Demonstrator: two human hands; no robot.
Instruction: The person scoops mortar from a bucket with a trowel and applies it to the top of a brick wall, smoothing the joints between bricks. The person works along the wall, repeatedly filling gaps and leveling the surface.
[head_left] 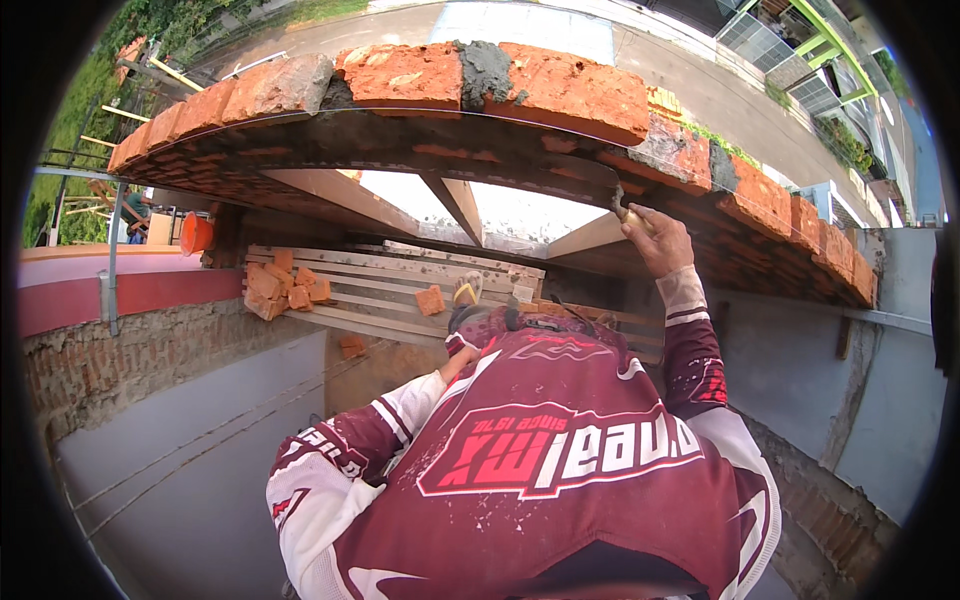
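My right hand [660, 243] is closed round the wooden handle of a trowel [618, 200]. Its neck points up at the near face of a curved-looking brick wall [400, 142], and the dark blade is hard to make out against the mortar there. Orange bricks [575, 88] line the top course, with grey mortar [485, 75] in the joints between them. Of my left hand [460, 364], only skin near the wrist shows, low beside my leg. Its fingers are hidden, so I cannot tell what they do.
A thin string [420, 109] runs along the wall's near edge. Below, broken bricks [282, 287] are piled on wooden planks [380, 290], and my sandalled foot [467, 288] rests there. An orange bucket [197, 234] stands at the left, near another person [135, 210]. Beyond the wall lies a road.
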